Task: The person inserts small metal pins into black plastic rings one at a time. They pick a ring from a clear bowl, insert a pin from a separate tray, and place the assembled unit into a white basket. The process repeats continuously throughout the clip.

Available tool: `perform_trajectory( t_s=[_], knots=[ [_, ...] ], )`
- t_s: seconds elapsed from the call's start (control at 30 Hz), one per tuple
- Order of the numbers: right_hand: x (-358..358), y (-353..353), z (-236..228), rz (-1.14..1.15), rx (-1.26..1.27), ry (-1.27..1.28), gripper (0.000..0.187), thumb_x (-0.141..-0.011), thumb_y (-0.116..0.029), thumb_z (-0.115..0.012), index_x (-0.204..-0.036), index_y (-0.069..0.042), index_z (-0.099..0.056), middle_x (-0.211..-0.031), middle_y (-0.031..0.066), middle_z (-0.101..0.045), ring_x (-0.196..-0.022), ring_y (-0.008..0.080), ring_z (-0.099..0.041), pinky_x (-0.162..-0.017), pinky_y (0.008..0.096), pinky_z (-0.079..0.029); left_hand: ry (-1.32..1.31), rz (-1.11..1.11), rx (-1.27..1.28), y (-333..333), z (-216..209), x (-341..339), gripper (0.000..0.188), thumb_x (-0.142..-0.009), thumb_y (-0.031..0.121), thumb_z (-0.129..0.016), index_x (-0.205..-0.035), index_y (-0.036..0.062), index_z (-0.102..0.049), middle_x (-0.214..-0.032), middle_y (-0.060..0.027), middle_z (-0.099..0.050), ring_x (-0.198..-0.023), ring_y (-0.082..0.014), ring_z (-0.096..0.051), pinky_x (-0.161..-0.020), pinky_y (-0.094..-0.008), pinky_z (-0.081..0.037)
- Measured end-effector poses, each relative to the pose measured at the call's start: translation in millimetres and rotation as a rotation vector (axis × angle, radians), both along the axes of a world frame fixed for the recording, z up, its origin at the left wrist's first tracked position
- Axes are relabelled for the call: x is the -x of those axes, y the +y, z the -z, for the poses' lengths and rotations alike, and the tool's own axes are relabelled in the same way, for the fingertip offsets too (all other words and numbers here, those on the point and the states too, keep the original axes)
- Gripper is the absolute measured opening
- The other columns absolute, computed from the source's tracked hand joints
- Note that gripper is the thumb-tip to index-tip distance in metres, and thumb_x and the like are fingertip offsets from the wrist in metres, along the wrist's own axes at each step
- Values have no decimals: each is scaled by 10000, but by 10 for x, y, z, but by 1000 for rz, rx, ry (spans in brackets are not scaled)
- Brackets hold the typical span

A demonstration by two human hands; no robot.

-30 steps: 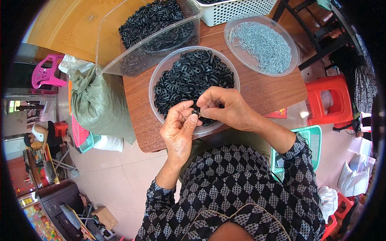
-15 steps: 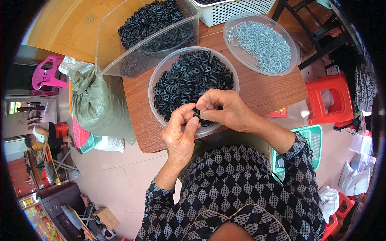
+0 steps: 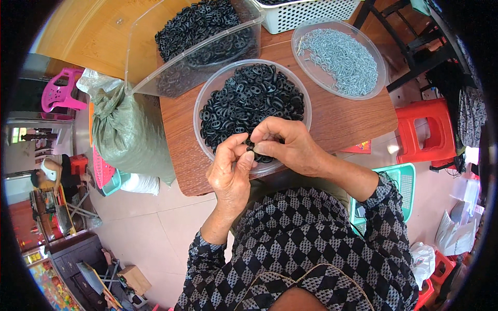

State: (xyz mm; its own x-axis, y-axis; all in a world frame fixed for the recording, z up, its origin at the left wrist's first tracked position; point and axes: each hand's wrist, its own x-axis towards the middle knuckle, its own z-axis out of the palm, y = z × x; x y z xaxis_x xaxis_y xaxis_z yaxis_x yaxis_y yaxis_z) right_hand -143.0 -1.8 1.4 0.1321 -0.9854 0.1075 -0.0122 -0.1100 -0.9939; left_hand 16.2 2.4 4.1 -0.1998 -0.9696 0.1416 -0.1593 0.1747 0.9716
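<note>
My left hand (image 3: 230, 168) is closed in a pinch on a small black plastic piece (image 3: 250, 147), mostly hidden by the fingertips. Meeting it from the right, my right hand (image 3: 291, 146) has thumb and forefinger pressed together at the same piece; whether it also holds a screw cannot be seen. Both hands are over the near rim of a round clear tub (image 3: 201, 136). Heaped in the tub are black oval plastic pieces (image 3: 249, 98) with two holes each. Small silver screws (image 3: 340, 59) lie in a shallow clear tray (image 3: 306, 70) to the far right.
A clear bin (image 3: 207, 54) of black pieces and a white perforated basket (image 3: 306, 15) stand behind the tub on the wooden table (image 3: 358, 118). Around it are a green sack (image 3: 132, 135), a red stool (image 3: 425, 129) and a teal basket (image 3: 406, 194). Another person (image 3: 52, 168) sits far left.
Both hands stay together over the tub's near rim, with only small finger shifts around the black piece. The whole view has slid slightly.
</note>
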Motion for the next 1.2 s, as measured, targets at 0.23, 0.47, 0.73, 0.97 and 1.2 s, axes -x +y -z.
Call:
perform_trajectory(
  t_s=[0.23, 0.47, 0.73, 0.97, 1.2],
  knots=[
    [-81, -2, 14, 10, 302, 304, 84, -790, -65, -574, -793, -20, -504, -758, 120, -551, -727, 301, -522, -660, 400, -417, 66, -67, 47, 39, 16, -12, 270, -825, -53, -585, -1088, -1, -552, -748, -27, -602, -616, -66, -555, -526, -205, -485],
    [-187, 42, 55, 7, 313, 399, 100, -787, -40, -557, -805, -35, -459, -755, 114, -518, -726, 314, -490, -646, 416, -398, -210, -93, 339, 67, 64, -46, 275, -818, -56, -592, -1085, 0, -557, -740, -42, -599, -608, -83, -560, -529, -221, -487],
    [-129, -61, -58, 19, 459, 434, 62, -762, -63, -598, -764, -45, -539, -767, 89, -533, -738, 288, -502, -657, 397, -409, 164, -156, -42, 54, 4, -162, 254, -849, -30, -570, -1102, -32, -547, -819, -50, -598, -687, -83, -573, -592, -193, -477],
    [1, -329, 69, 133, 574, 649, 93, -711, -55, -644, -800, -43, -618, -754, 80, -548, -748, 257, -517, -651, 350, -427, 297, -270, -116, -27, -3, -273, 208, -815, -39, -600, -1018, -81, -579, -795, -117, -626, -641, -138, -601, -612, -234, -513],
    [-250, -505, 167, -14, 802, 1005, 98, -587, -68, -612, -674, -22, -607, -691, 89, -514, -701, 247, -487, -610, 352, -407, 304, -246, -95, -23, 32, -277, 192, -838, -9, -598, -1022, -64, -590, -840, -107, -633, -670, -118, -605, -624, -217, -519]
  ],
)
